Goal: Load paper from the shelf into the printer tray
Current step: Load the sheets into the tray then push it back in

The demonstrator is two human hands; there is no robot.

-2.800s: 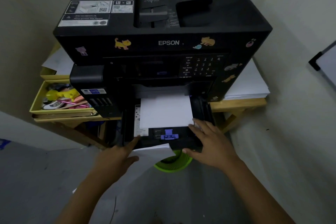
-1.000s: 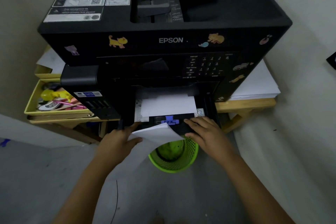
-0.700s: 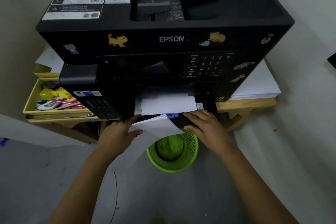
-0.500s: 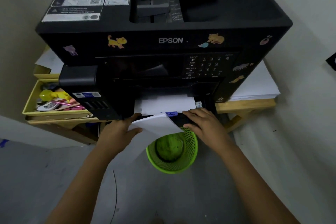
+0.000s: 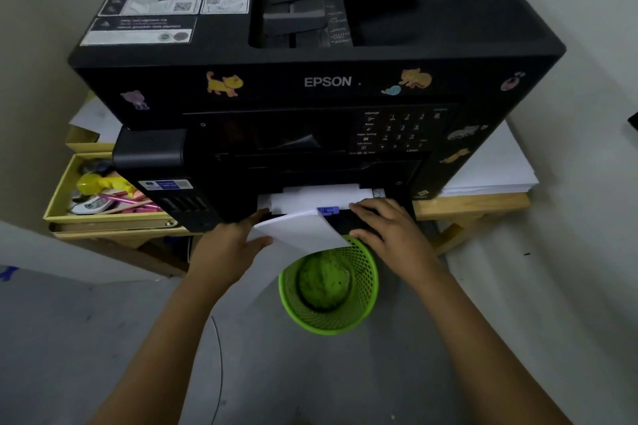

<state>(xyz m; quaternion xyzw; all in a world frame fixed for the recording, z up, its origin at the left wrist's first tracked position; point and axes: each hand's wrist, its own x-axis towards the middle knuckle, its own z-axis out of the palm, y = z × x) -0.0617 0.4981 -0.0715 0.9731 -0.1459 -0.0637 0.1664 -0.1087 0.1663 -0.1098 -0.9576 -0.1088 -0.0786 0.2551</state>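
A black Epson printer [image 5: 310,86] fills the upper view on a wooden table. Its paper tray [image 5: 359,222] sticks out only a little at the bottom front, with white paper [image 5: 310,198] and a blue guide tab [image 5: 327,210] showing. My right hand [image 5: 386,228] lies on the tray's front edge with the fingers over it. My left hand [image 5: 228,245] holds a stack of white sheets [image 5: 297,235] by its left edge, just below the tray, thumb on top. More white paper [image 5: 490,172] is stacked on the table right of the printer.
A green mesh bin [image 5: 328,286] stands on the grey floor directly below the tray. A yellow box of pens and small items [image 5: 100,193] sits left of the printer on the wooden table [image 5: 473,207]. Walls close in on both sides.
The tray has slid further into the printer under my right hand, so less of the loaded paper shows. My left hand has kept the loose sheets and moved up with them.
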